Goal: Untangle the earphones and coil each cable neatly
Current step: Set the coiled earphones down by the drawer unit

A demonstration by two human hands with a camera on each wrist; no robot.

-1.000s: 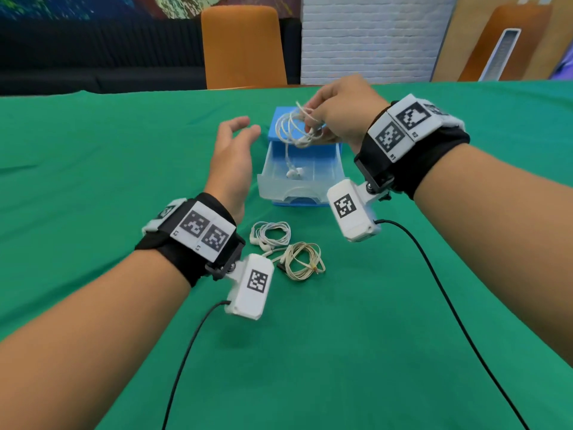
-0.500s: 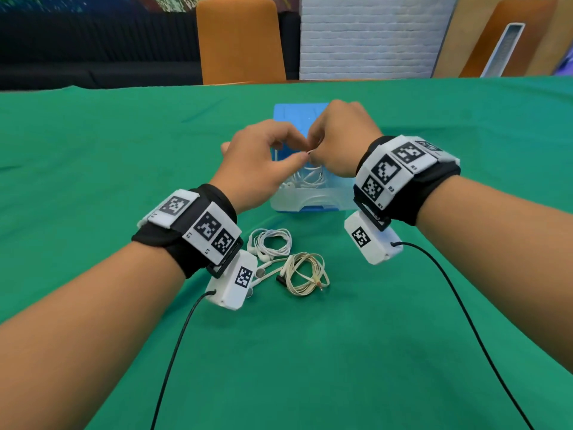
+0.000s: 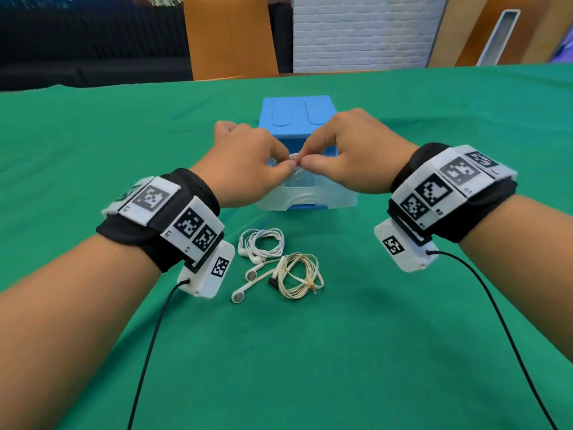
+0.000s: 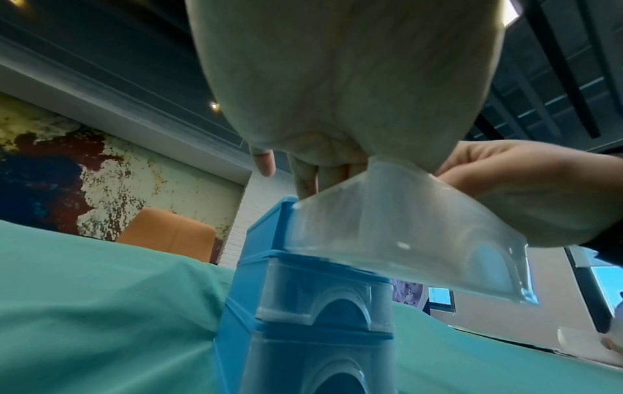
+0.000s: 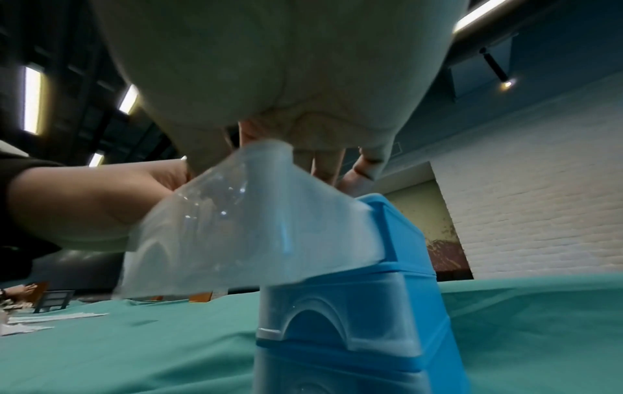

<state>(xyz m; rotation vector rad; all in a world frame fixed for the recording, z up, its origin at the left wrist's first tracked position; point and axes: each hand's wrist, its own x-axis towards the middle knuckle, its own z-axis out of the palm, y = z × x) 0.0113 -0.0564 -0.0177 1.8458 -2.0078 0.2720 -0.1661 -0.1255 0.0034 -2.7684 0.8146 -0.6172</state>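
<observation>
Over the pulled-out clear drawer [image 3: 307,198] of a small blue drawer unit [image 3: 297,114], both hands meet fingertip to fingertip. My left hand [image 3: 286,163] and right hand [image 3: 305,161] pinch a white earphone cable [image 3: 294,156]; most of that cable is hidden under the hands and in the drawer. Nearer to me on the green cloth lie a coiled white earphone set [image 3: 263,243] and a coiled cream set [image 3: 299,274], its two buds [image 3: 238,295] stretched out to the left. Each wrist view shows only a palm above the clear drawer [image 4: 404,226] [image 5: 253,226], not the cable.
The green tablecloth [image 3: 310,352] covers the whole table. Black camera leads [image 3: 496,321] trail from both wrists toward me. An orange chair [image 3: 229,35] stands behind the far edge. Some white papers [image 5: 50,318] lie on the cloth off to one side.
A second ago my right hand alone held the white coil above the unit and the left was open. Both hands have come down over the drawer, and the left now pinches the cable too.
</observation>
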